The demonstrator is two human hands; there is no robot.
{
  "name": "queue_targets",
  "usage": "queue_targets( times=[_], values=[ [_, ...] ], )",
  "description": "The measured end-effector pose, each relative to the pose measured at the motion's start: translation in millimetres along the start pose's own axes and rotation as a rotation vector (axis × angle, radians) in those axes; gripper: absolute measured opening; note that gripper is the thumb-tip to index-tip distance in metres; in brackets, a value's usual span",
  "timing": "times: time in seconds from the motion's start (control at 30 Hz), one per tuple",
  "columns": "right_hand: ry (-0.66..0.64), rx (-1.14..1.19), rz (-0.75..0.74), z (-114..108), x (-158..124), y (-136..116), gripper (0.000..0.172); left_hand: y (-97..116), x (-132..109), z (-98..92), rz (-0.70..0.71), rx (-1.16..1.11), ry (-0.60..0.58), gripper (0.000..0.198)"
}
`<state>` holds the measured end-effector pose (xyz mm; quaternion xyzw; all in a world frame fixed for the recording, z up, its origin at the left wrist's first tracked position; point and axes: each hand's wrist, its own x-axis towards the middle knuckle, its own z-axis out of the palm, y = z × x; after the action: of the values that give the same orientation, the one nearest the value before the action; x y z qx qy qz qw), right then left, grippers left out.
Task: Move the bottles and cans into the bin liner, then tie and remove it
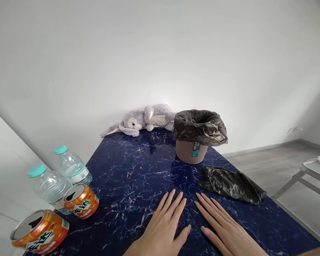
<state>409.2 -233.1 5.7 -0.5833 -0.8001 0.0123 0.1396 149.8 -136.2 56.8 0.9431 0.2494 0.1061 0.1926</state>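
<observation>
My left hand (165, 224) lies flat on the dark blue marbled table (133, 160), fingers spread and holding nothing. Beside it my right hand (221, 224) rests flat too, its fingers stretched out. A folded black plastic bag (232, 185) lies just beyond my right fingertips, apart from them. Farther back stands a brownish trash bin (185, 151), lined with a black bag (210, 133) folded over its rim. To the left are two opened orange drink cans, a front can (46, 233) and a rear can (81, 201), standing upright.
Two clear bottles with teal caps, a nearer bottle (49, 183) and a farther bottle (73, 165), stand along the left edge. A grey plush rabbit (141, 121) lies at the back against the white wall (149, 53). A light folding chair (314, 170) is off to the right.
</observation>
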Motion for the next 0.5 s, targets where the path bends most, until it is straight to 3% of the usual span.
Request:
queue_targets(
  times=[0.27, 0.43, 0.5],
  values=[
    [0.071, 0.117, -0.012, 11, -31, 9, 0.079, 1, 1, -0.7, -0.075, -0.023, -0.074, 0.067],
    [-0.005, 0.132, -0.07, -29, -29, 15, 0.073, 2, 2, -0.8, -0.095, -0.11, -0.05, 0.066],
    [0.05, 0.138, -0.005, -55, -19, 19, 0.067, 3, 2, -3.1, -0.137, -0.191, -0.021, 0.064]
  ],
)
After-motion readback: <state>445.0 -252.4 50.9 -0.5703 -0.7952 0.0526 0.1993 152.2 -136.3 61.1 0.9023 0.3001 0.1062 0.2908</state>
